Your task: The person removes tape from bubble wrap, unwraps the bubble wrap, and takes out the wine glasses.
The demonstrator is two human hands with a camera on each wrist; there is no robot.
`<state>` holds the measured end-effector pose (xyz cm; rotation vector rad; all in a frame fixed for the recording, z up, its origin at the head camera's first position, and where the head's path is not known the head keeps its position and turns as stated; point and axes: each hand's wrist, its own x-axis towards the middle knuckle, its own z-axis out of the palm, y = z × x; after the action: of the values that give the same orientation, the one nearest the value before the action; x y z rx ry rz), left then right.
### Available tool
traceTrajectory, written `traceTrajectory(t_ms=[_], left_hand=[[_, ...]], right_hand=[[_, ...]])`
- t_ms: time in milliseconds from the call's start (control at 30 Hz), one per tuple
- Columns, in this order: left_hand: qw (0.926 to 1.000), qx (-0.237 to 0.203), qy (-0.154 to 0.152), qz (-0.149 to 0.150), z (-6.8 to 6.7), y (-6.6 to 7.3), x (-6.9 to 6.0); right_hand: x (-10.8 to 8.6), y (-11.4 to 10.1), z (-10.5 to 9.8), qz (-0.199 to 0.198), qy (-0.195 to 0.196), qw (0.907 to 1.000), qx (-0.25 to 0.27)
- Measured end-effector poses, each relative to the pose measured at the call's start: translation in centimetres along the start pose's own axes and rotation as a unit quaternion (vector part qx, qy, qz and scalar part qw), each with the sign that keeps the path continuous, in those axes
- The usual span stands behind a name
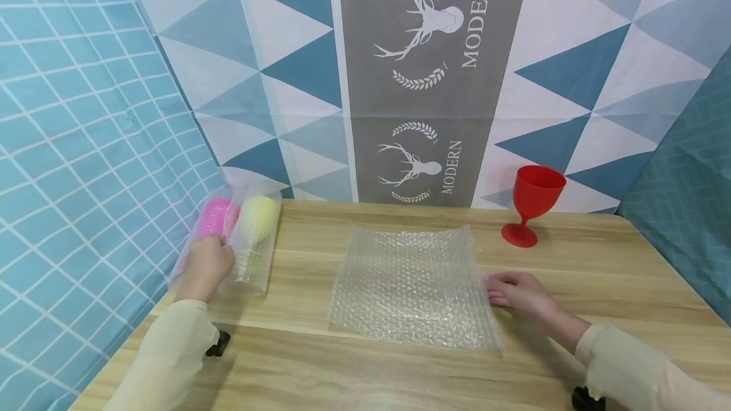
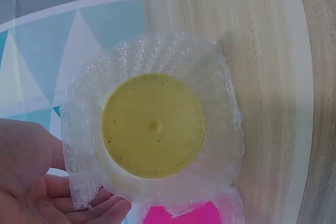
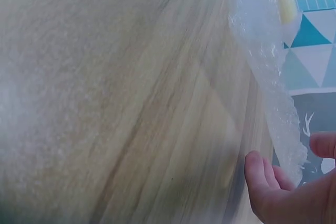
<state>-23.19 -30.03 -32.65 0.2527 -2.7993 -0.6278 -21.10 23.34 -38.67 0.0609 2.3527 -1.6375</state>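
Note:
At the left back of the table lie a pink goblet (image 1: 219, 215) and a yellow goblet (image 1: 258, 215), each inside clear bubble wrap. My left hand (image 1: 204, 266) grips the wrapped pink goblet with curled fingers, beside the yellow one. In the left wrist view the yellow goblet's round base (image 2: 153, 125) faces the camera, and its wrap hides part of the fingers. A bubble wrap sheet (image 1: 412, 287) lies flat at mid-table. My right hand (image 1: 518, 290) touches its right edge; in the right wrist view thumb and fingers (image 3: 257, 171) stand apart around that edge.
An unwrapped red goblet (image 1: 537, 192) stands upright at the back right of the wooden table (image 1: 320, 370). Patterned cloth (image 1: 417, 100) hangs behind the table, and blue checked cloth (image 1: 74, 144) borders its left side.

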Motion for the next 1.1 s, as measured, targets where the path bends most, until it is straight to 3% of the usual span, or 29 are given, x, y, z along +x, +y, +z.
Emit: traceTrajectory(t_ms=[233, 433, 533, 833, 1000, 1100], left_hand=[[0.9991, -0.003, -0.034, -0.024, 0.1, 0.4, 0.0], [0.9996, 0.005, -0.028, 0.003, 0.4, 1.0, 0.1], [0.9991, 0.009, -0.04, 0.008, 0.5, 1.3, 0.3], [0.9903, -0.023, -0.137, -0.01, 0.6, 1.6, 0.5], [0.9779, -0.076, -0.193, -0.026, 0.4, 1.4, 0.3], [0.9716, -0.1, -0.211, -0.037, 0.3, 1.3, 0.1]], right_hand=[[0.0, -0.3, 0.3, -0.008, 0.002, 0.9998, -0.019], [0.2, -0.5, 0.3, 0.019, 0.005, 0.9977, -0.065], [0.3, -0.4, 0.3, 0.024, 0.005, 0.9969, -0.075], [0.3, 0.2, 0.9, 0.007, 0.001, 0.9998, -0.017], [0.2, 0.2, 0.9, 0.008, 0.009, 0.9998, -0.016], [0.1, 0.3, 0.8, 0.011, 0.012, 0.9996, -0.023]])
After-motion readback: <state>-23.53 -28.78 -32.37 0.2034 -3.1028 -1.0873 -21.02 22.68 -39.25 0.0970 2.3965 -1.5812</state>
